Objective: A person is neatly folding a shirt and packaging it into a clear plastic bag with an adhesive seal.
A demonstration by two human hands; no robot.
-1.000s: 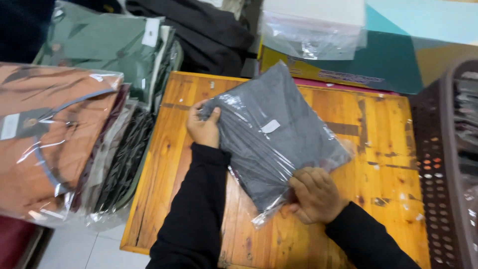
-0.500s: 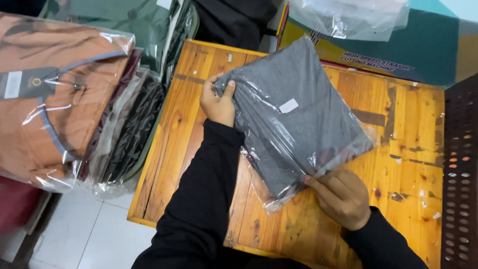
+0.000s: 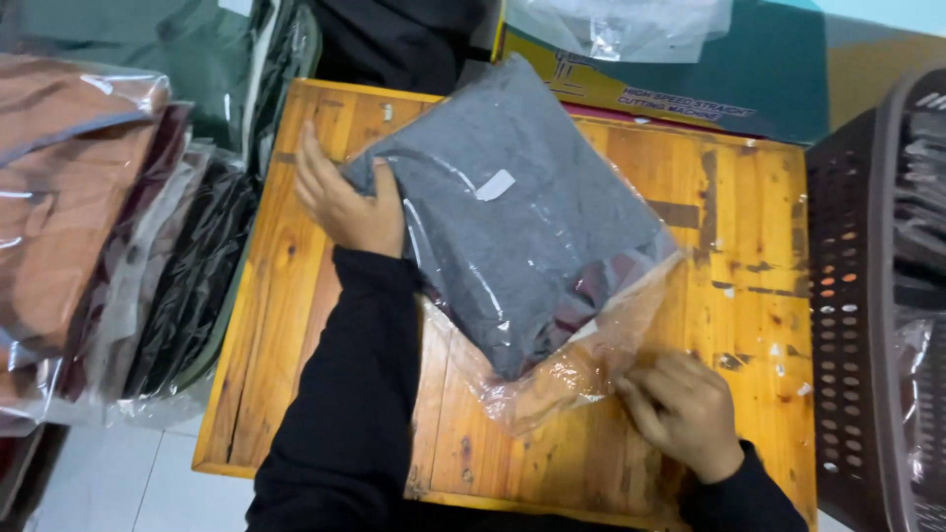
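The left hand (image 3: 345, 202) lies flat, fingers extended, against the far-left edge of a folded grey garment (image 3: 512, 232) sealed in a clear plastic bag (image 3: 567, 369), pinning it so it cannot slide. The right hand (image 3: 680, 409), near right, pinches the bag's empty open end, apparently to draw the loose plastic taut past the cloth. The packet rests diagonally in the middle of a worn wooden table (image 3: 749, 256). To the left, a stack of bagged garments (image 3: 89, 227) in orange, maroon and black leans on its side. A dark perforated basket (image 3: 857, 325) stands at the right. Beyond the table's far edge lies a teal and yellow carton (image 3: 788, 69).
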